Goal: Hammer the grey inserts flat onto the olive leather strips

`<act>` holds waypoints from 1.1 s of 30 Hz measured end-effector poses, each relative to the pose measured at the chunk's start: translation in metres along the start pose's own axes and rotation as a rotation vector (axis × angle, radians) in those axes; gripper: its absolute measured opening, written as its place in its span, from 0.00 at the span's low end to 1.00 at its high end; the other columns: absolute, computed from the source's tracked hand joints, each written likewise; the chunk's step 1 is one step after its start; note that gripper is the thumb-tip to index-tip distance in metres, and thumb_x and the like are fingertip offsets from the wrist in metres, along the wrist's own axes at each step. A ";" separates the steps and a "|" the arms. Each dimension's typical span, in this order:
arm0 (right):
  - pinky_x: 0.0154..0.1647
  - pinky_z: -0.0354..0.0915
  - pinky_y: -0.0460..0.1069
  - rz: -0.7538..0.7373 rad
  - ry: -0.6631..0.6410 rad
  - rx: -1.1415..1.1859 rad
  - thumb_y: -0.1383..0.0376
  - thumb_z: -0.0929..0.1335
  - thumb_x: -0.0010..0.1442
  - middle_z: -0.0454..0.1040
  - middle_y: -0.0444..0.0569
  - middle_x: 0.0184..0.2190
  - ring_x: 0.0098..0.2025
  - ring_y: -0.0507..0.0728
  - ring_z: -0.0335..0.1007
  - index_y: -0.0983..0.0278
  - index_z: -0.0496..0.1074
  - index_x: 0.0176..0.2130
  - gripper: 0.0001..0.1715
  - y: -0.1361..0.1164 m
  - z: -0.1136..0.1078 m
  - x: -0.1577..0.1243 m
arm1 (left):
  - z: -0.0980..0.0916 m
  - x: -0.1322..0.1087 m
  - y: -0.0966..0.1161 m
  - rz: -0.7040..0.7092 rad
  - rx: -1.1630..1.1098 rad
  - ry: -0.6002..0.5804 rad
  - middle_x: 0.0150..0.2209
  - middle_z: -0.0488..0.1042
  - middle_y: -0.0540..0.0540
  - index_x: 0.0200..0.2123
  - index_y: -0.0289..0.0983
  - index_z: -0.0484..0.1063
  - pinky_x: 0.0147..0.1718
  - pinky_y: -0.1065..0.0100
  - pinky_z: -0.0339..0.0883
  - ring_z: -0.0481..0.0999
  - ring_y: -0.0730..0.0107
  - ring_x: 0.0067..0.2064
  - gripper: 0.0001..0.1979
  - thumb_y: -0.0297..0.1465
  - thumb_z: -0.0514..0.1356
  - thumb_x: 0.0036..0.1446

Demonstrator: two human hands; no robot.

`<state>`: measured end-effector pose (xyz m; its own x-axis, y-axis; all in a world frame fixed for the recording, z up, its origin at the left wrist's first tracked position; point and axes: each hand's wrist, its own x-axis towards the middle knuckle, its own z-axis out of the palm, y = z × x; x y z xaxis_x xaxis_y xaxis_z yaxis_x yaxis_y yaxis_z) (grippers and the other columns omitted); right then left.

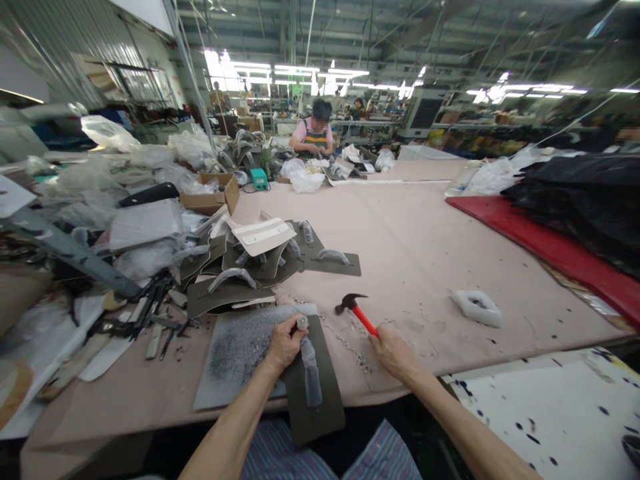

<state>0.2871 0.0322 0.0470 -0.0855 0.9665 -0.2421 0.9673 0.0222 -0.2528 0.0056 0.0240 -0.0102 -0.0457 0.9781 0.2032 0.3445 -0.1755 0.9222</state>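
Observation:
My left hand (284, 343) is closed round a small metal punch (302, 323) held upright on a dark olive leather panel (315, 390) with a grey strap. The panel lies partly on a grey scuffed work slab (235, 353) at the table's near edge. My right hand (395, 351) grips the red handle of a hammer (356, 312), its black head raised a little above the table, right of the punch.
A stack of similar olive panels (250, 273) lies beyond the slab. Tools and plastic bags (125, 253) clutter the left side. A white plastic piece (477, 308) sits to the right, near a red sheet (545, 247) under black material. A person (314, 137) works at the far end.

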 end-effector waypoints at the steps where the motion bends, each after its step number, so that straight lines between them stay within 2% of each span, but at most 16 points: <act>1: 0.44 0.62 0.53 -0.012 0.047 -0.025 0.66 0.60 0.68 0.75 0.62 0.44 0.46 0.63 0.71 0.71 0.70 0.50 0.16 -0.003 0.004 -0.001 | 0.000 0.000 0.000 -0.004 -0.010 0.004 0.34 0.81 0.48 0.37 0.39 0.77 0.38 0.66 0.71 0.79 0.64 0.36 0.08 0.29 0.61 0.52; 3: 0.55 0.59 0.57 -0.166 0.178 -0.058 0.68 0.64 0.64 0.66 0.66 0.59 0.58 0.67 0.63 0.70 0.62 0.61 0.27 -0.020 0.010 -0.009 | -0.001 0.000 0.000 -0.020 -0.030 0.014 0.34 0.82 0.48 0.37 0.39 0.77 0.39 0.66 0.72 0.80 0.64 0.36 0.08 0.29 0.62 0.52; 5: 0.61 0.54 0.59 -0.484 0.243 -0.080 0.71 0.65 0.61 0.55 0.61 0.67 0.63 0.67 0.55 0.65 0.59 0.64 0.33 -0.047 0.011 -0.021 | 0.000 0.000 0.000 -0.036 -0.044 0.020 0.34 0.82 0.48 0.38 0.39 0.78 0.40 0.66 0.72 0.80 0.64 0.37 0.09 0.30 0.62 0.52; 7: 0.60 0.55 0.57 -0.822 0.171 -0.096 0.71 0.65 0.60 0.55 0.54 0.67 0.61 0.63 0.55 0.61 0.65 0.59 0.28 -0.077 0.008 -0.032 | 0.000 0.000 0.001 -0.061 -0.064 0.029 0.34 0.82 0.48 0.37 0.39 0.78 0.39 0.66 0.72 0.79 0.65 0.36 0.09 0.30 0.62 0.51; 8: 0.57 0.57 0.56 -0.938 0.115 -0.115 0.71 0.66 0.60 0.58 0.53 0.65 0.59 0.62 0.57 0.60 0.69 0.55 0.23 -0.090 0.007 -0.036 | 0.001 0.001 0.001 -0.081 -0.085 0.033 0.33 0.82 0.48 0.36 0.38 0.78 0.38 0.66 0.72 0.79 0.65 0.35 0.08 0.30 0.63 0.50; 9: 0.55 0.58 0.56 -1.006 0.072 -0.144 0.70 0.66 0.59 0.61 0.53 0.62 0.56 0.62 0.59 0.61 0.71 0.50 0.18 -0.102 0.006 -0.039 | 0.002 0.002 0.001 -0.111 -0.118 0.040 0.32 0.81 0.48 0.35 0.37 0.78 0.37 0.67 0.72 0.78 0.66 0.35 0.08 0.31 0.64 0.49; 11: 0.51 0.60 0.56 -1.037 0.043 -0.211 0.68 0.68 0.57 0.67 0.54 0.53 0.51 0.62 0.60 0.63 0.73 0.42 0.10 -0.117 0.006 -0.042 | 0.001 0.008 0.003 -0.199 -0.238 0.110 0.31 0.81 0.48 0.33 0.36 0.77 0.35 0.67 0.72 0.78 0.66 0.33 0.10 0.34 0.67 0.46; 14: 0.48 0.60 0.58 -0.967 0.085 -0.285 0.67 0.67 0.58 0.70 0.56 0.42 0.47 0.63 0.62 0.66 0.73 0.38 0.06 -0.124 0.008 -0.042 | -0.010 0.021 0.016 -0.323 -0.510 0.352 0.29 0.79 0.48 0.32 0.34 0.74 0.33 0.66 0.73 0.79 0.67 0.31 0.18 0.39 0.71 0.42; 16: 0.47 0.60 0.59 -0.837 0.147 -0.301 0.67 0.65 0.60 0.72 0.58 0.38 0.44 0.64 0.64 0.67 0.73 0.37 0.07 -0.125 0.007 -0.040 | -0.026 0.030 0.034 -0.296 -0.643 0.476 0.29 0.79 0.48 0.33 0.34 0.72 0.34 0.66 0.74 0.79 0.67 0.31 0.21 0.39 0.73 0.39; 18: 0.46 0.60 0.59 -0.639 0.192 -0.270 0.67 0.63 0.62 0.73 0.60 0.37 0.42 0.65 0.67 0.67 0.72 0.37 0.09 -0.124 0.003 -0.038 | -0.045 0.038 0.054 -0.163 -0.656 0.499 0.32 0.80 0.48 0.34 0.34 0.73 0.37 0.66 0.74 0.80 0.67 0.34 0.20 0.38 0.74 0.41; 20: 0.43 0.62 0.57 -0.426 0.177 -0.181 0.65 0.62 0.63 0.75 0.58 0.36 0.39 0.63 0.71 0.66 0.72 0.41 0.11 -0.124 0.000 -0.035 | -0.059 0.040 0.071 -0.042 -0.589 0.483 0.35 0.81 0.47 0.36 0.35 0.74 0.39 0.65 0.75 0.81 0.66 0.36 0.18 0.37 0.73 0.44; 22: 0.39 0.63 0.54 -0.257 0.132 -0.075 0.61 0.62 0.66 0.77 0.55 0.34 0.37 0.61 0.74 0.65 0.69 0.46 0.14 -0.126 0.000 -0.034 | -0.062 0.037 0.076 -0.010 -0.503 0.423 0.35 0.81 0.47 0.38 0.35 0.75 0.40 0.65 0.75 0.81 0.66 0.37 0.17 0.36 0.72 0.46; 24: 0.37 0.63 0.52 -0.168 0.103 0.004 0.57 0.61 0.68 0.78 0.54 0.34 0.37 0.61 0.76 0.63 0.68 0.49 0.16 -0.129 0.006 -0.034 | -0.052 0.030 0.068 -0.058 -0.428 0.317 0.34 0.81 0.47 0.37 0.36 0.76 0.40 0.66 0.74 0.81 0.66 0.36 0.16 0.35 0.72 0.46; 27: 0.38 0.64 0.52 -0.131 0.085 0.076 0.55 0.61 0.69 0.79 0.56 0.35 0.38 0.63 0.78 0.63 0.68 0.49 0.17 -0.135 0.020 -0.036 | -0.022 0.019 0.043 -0.149 -0.364 0.184 0.33 0.81 0.47 0.35 0.36 0.76 0.41 0.65 0.74 0.80 0.65 0.37 0.14 0.36 0.70 0.46; 30: 0.40 0.65 0.53 -0.081 0.071 0.159 0.56 0.60 0.70 0.79 0.58 0.37 0.41 0.65 0.78 0.65 0.69 0.49 0.18 -0.139 0.030 -0.036 | 0.002 0.017 0.020 -0.191 -0.385 0.147 0.34 0.82 0.47 0.34 0.36 0.75 0.43 0.63 0.75 0.81 0.63 0.38 0.14 0.39 0.69 0.47; 33: 0.41 0.65 0.54 -0.039 0.041 0.231 0.54 0.60 0.69 0.80 0.60 0.38 0.42 0.66 0.78 0.67 0.70 0.50 0.21 -0.140 0.034 -0.036 | 0.011 0.020 0.008 -0.211 -0.398 0.104 0.35 0.82 0.46 0.35 0.36 0.75 0.44 0.61 0.75 0.82 0.62 0.39 0.15 0.39 0.69 0.47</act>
<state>0.1461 -0.0140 0.0591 -0.1070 0.9758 -0.1908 0.8828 0.0049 -0.4697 0.0178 0.0433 -0.0029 -0.1770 0.9842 0.0103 -0.0685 -0.0227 0.9974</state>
